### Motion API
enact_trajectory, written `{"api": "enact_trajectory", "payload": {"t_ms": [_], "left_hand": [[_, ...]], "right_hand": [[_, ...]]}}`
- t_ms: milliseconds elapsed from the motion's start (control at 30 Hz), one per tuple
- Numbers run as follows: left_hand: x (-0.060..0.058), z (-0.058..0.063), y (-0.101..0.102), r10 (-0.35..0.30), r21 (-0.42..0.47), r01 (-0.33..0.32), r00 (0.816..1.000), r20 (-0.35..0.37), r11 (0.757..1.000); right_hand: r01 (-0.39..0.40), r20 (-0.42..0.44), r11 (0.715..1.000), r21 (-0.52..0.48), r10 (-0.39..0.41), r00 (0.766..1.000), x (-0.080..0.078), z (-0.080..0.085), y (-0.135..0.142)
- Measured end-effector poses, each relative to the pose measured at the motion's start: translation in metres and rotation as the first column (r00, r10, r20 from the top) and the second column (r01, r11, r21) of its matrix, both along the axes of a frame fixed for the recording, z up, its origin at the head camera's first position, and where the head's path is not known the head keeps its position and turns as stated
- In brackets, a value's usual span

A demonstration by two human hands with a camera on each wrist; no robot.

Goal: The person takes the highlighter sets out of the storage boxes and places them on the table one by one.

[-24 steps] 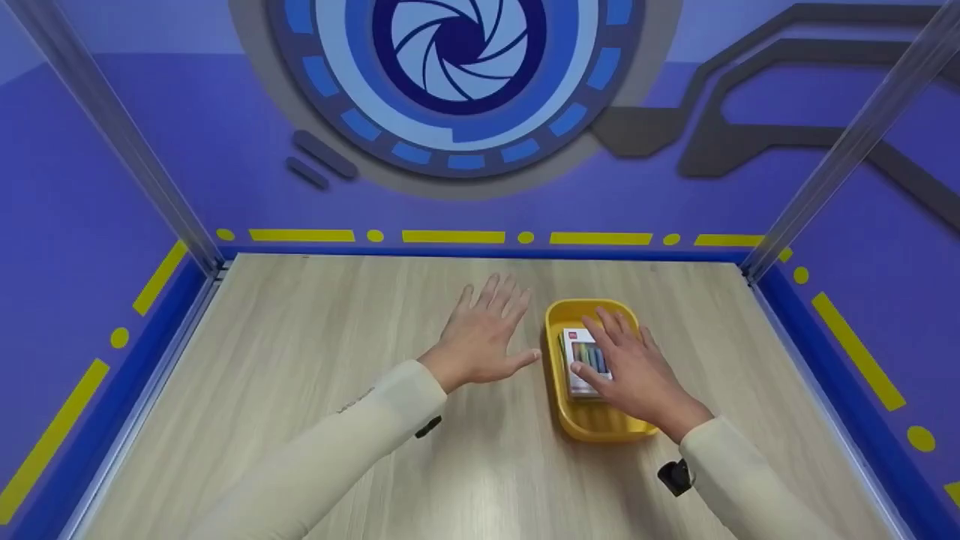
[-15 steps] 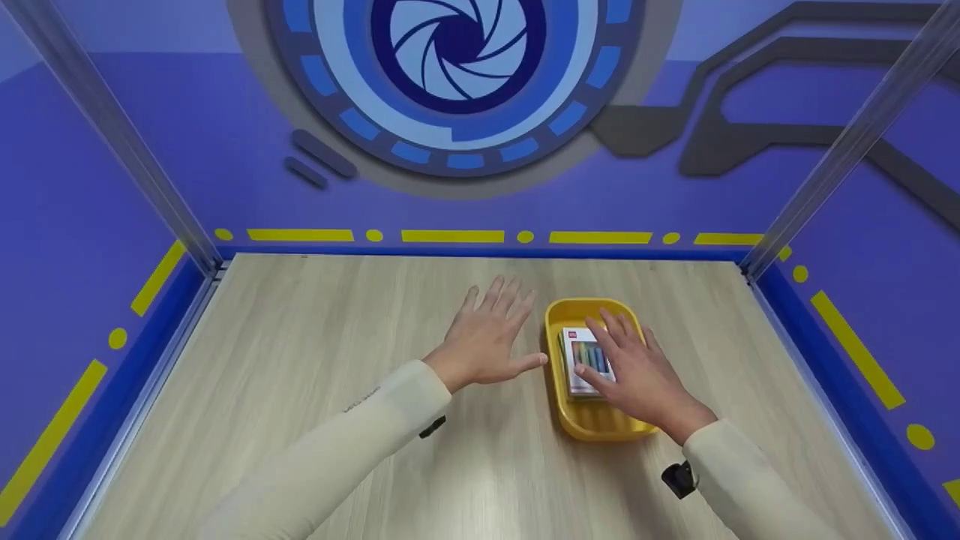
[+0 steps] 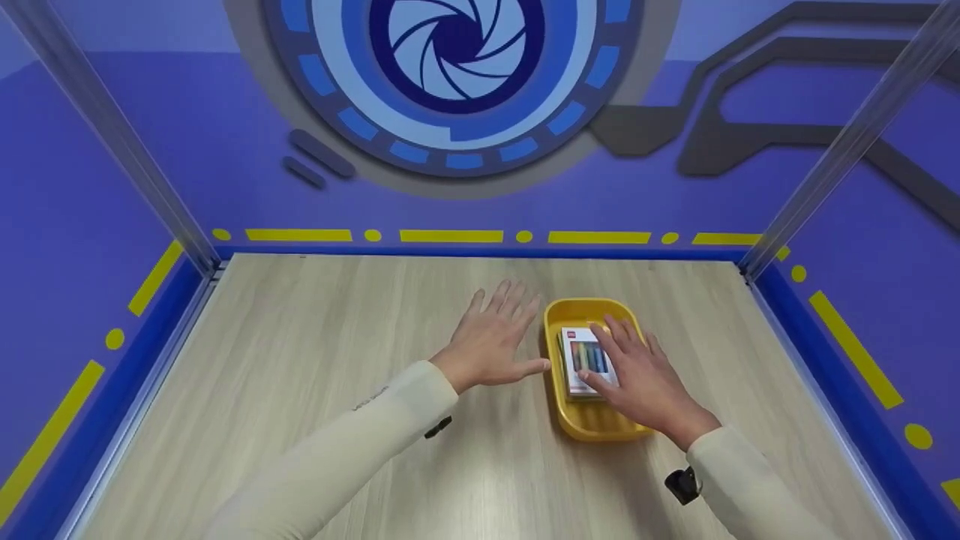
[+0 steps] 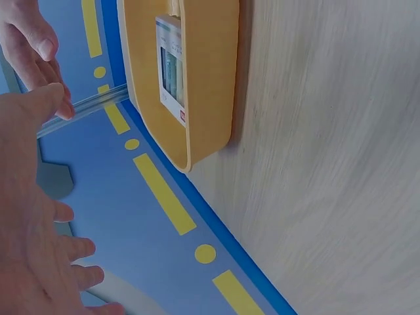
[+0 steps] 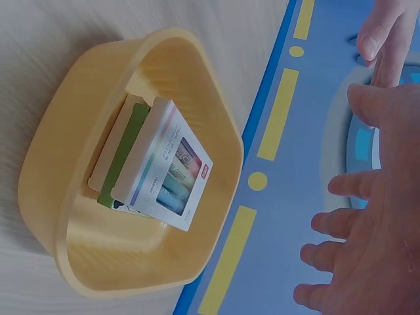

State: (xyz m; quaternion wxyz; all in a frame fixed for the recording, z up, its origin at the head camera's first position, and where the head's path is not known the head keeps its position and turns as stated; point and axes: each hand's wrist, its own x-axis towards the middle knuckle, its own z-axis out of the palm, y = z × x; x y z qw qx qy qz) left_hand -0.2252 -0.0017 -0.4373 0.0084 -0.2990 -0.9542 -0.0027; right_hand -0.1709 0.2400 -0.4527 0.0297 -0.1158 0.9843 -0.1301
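A yellow plastic basket (image 3: 600, 433) stands on the table, right of centre in the head view. Inside lies a white box (image 5: 167, 167) with a window showing coloured sticks. Beneath it, in the right wrist view, are a green-edged box (image 5: 126, 146) and a pale box layer. My right hand (image 3: 646, 386) hovers over the basket with its fingers spread, partly hiding the white box from the head camera. Left of the basket, my left hand (image 3: 491, 345) is held palm down, fingers straight, its thumb near the rim in the head view. Both hands are without any object.
The wood-grain table (image 3: 300, 375) is bounded by blue printed panels (image 3: 390, 202) at the back and sides. Clear posts (image 3: 832, 161) rise at the back corners. A black wrist device (image 3: 682, 486) sits below the right sleeve.
Both hands have drifted slightly rightward and towards me, fingers still spread. The basket and the boxes stay where they were.
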Motion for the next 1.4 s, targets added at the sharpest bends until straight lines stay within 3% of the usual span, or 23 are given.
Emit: {"api": "enact_trajectory", "payload": {"t_ms": [467, 800, 1400], "left_hand": [[0.001, -0.006, 0.008, -0.022, -0.002, 0.022, 1.0, 0.001, 1.0], [0.001, -0.009, 0.012, -0.026, 0.017, 0.025, 0.999, 0.029, 1.0], [0.001, -0.017, 0.022, -0.039, -0.034, 0.04, 0.999, 0.029, 0.999]], "right_hand": [[0.037, 0.063, 0.999, -0.019, -0.035, 0.997, 0.002, -0.003, 0.004], [0.037, 0.055, 0.999, -0.012, -0.036, 0.998, 0.005, -0.005, 0.009], [0.045, 0.058, 0.998, -0.034, -0.043, 0.997, 0.011, -0.014, 0.017]]}}
